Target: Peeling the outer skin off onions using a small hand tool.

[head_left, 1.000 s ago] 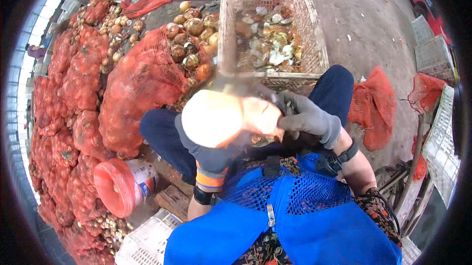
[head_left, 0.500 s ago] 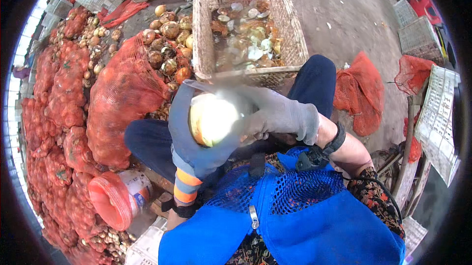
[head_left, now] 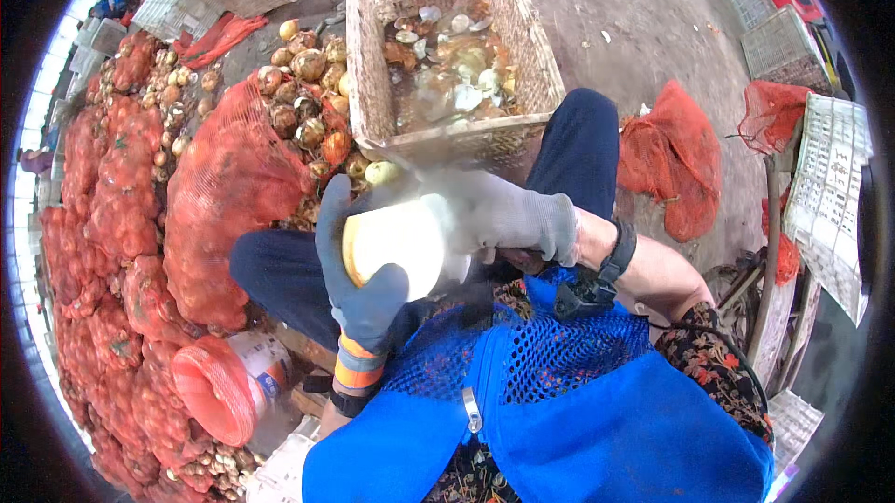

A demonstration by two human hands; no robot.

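Note:
In my left hand (head_left: 359, 293), in a grey-blue glove, sits a large onion (head_left: 387, 240). My fingers and thumb wrap its left side; its pale face is overexposed. My right hand (head_left: 508, 214), in a grey glove, is pressed against the onion's right side with curled fingers. Its front part is blurred, and whatever it grips is hidden. Beyond my hands stands a dirty white plastic crate (head_left: 457, 133), with skins and pale onion pieces inside. A pale onion (head_left: 380, 172) lies near the crate's close corner.
Red mesh sacks of onions (head_left: 228, 214) fill the left side, with loose onions (head_left: 309, 65) beside the crate. A bucket lined with red mesh (head_left: 219, 386) stands near my left arm. On the right lie a red mesh bag (head_left: 671, 158) and a white crate (head_left: 825, 195).
My left thumb now lies lower across the onion, and its fingers have straightened upward. The thin translucent strip above the onion no longer shows. The whole view has shifted slightly.

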